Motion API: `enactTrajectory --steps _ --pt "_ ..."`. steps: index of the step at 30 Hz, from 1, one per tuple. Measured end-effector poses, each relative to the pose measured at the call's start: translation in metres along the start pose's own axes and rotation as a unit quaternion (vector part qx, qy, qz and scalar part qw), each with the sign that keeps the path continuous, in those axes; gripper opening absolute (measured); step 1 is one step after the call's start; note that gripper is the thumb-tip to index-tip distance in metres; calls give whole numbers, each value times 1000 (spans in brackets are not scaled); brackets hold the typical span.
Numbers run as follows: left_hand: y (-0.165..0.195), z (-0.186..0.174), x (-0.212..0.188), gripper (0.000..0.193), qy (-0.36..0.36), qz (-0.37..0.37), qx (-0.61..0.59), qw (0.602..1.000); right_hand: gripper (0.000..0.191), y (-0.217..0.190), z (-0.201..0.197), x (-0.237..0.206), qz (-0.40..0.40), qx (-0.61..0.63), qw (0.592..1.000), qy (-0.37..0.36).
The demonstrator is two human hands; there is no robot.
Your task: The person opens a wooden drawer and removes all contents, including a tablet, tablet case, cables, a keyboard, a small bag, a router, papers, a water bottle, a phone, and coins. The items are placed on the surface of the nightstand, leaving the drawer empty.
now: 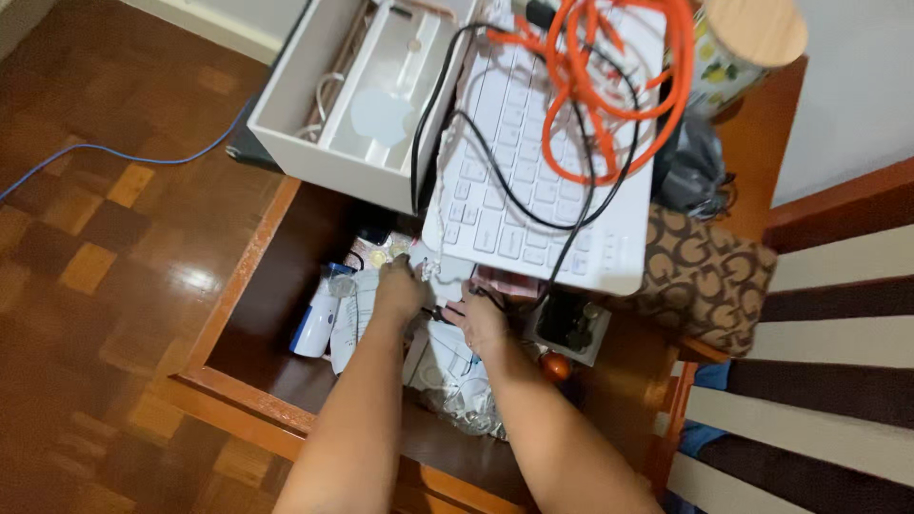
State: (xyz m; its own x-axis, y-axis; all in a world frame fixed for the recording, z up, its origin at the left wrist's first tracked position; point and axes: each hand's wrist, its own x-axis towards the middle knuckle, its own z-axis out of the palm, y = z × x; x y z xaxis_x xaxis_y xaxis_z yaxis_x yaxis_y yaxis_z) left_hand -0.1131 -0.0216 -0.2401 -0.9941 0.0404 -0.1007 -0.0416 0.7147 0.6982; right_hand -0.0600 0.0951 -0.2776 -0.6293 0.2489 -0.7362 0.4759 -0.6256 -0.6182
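Both my hands reach into an open wooden drawer (243, 385) full of small clutter. My left hand (398, 290) rests on white packets and papers (354, 314) near the drawer's back, fingers curled over something small that I cannot make out. My right hand (479, 319) is just beside it, fingers bent around a thin black cable (440, 311) under the edge of a white keyboard (533, 152). A white and blue bottle-like item (314, 324) lies left of my left hand.
On the desk above stand a white open box (314, 143), the keyboard with orange cable (609, 86) and black wire coiled on it, a lidded jar (738, 43) and a brown patterned pouch (709, 276). A small box of bits (569, 328) and an orange ball (555, 366) lie in the drawer. A blue cable (114, 157) crosses the parquet floor.
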Motion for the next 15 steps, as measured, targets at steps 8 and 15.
enactTrajectory --steps 8,15 --pt "-19 -15 -16 49 -354 -286 -202 867 27 -9 -20 -32 130 -81 988 -32" --pt "-28 -47 -52 54 -354 -264 -313 841 34 -5 -94 -45 -319 -432 812 229"
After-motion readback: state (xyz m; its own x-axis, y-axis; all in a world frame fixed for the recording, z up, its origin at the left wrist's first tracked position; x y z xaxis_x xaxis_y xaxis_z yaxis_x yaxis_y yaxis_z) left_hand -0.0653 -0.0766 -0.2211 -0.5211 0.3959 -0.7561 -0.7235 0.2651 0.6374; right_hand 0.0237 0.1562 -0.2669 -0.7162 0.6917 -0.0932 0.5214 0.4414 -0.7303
